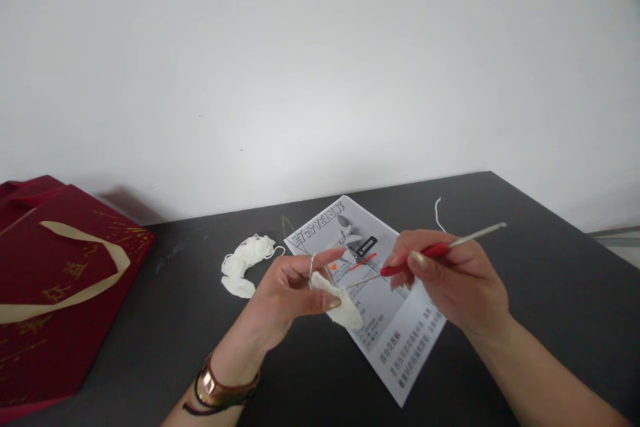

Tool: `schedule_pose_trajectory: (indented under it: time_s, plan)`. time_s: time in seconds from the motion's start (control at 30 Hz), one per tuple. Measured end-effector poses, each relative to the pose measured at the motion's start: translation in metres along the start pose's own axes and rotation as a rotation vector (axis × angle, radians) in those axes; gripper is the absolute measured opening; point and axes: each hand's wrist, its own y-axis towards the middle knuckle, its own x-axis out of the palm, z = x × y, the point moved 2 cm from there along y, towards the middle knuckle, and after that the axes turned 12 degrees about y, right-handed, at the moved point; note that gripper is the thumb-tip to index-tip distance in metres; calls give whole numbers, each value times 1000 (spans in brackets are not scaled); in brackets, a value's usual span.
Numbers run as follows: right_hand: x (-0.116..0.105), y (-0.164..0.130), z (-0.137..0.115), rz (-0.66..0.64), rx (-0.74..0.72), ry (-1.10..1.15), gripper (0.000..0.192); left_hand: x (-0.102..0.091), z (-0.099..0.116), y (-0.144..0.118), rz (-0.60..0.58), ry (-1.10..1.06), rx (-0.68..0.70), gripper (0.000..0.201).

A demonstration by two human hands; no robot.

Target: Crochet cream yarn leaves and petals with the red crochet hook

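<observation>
My left hand (295, 293) pinches a small white crocheted piece (345, 308) between thumb and fingers, with white yarn looped round the raised index finger. In my right hand (455, 280) is a crochet hook (435, 251) with a red grip and metal ends at both sides. Its thin end reaches left to the edge of the crocheted piece; whether it is inside a stitch is too small to tell. Both hands are above a printed pattern sheet (400, 380), which shows a flower picture and text. A loose white yarn ball (250, 255) lies behind my left hand.
A red gift bag (70, 253) with a cream ribbon stands at the left. Another white piece (239, 287) lies against the yarn ball. A yarn end (438, 212) lies beyond my right hand. The dark table (200, 320) meets a white wall (320, 80).
</observation>
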Motion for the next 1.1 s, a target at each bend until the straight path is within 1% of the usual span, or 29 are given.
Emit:
schedule_pose_trajectory:
  time_s: [0.13, 0.17, 0.23, 0.33, 0.43, 0.57, 0.67, 0.73, 0.83, 0.93, 1.1]
  plan:
    - [0, 8, 16, 213, 321, 345, 20, -1, -3, 1, 26, 9, 40, 39]
    - [1, 9, 21, 251, 379, 395, 21, -1, -4, 1, 46, 9, 58, 39]
    - [3, 10, 29, 285, 438, 447, 20, 0, -7, 2, 106, 4, 101, 40]
    - [6, 8, 39, 298, 484, 486, 20, 2, -12, 4, 211, -8, 161, 38]
    - [10, 5, 45, 314, 496, 516, 19, 7, -16, 4, 264, -36, 186, 37]
    - [14, 2, 47, 331, 496, 539, 19, 10, -15, 3, 270, -66, 186, 35]
    - [16, 2, 48, 339, 494, 545, 20, 7, -7, 3, 263, -45, 194, 34]
    - [15, 3, 48, 348, 488, 547, 19, 3, -3, 3, 264, -24, 201, 28]
    - [13, 3, 50, 365, 481, 561, 19, 1, -1, 4, 277, 2, 202, 25]
    - [12, 3, 53, 381, 494, 598, 21, 3, -8, 6, 318, 27, 239, 33]
    - [14, 0, 60, 405, 553, 703, 21, 12, -28, 5, 462, 108, 403, 44]
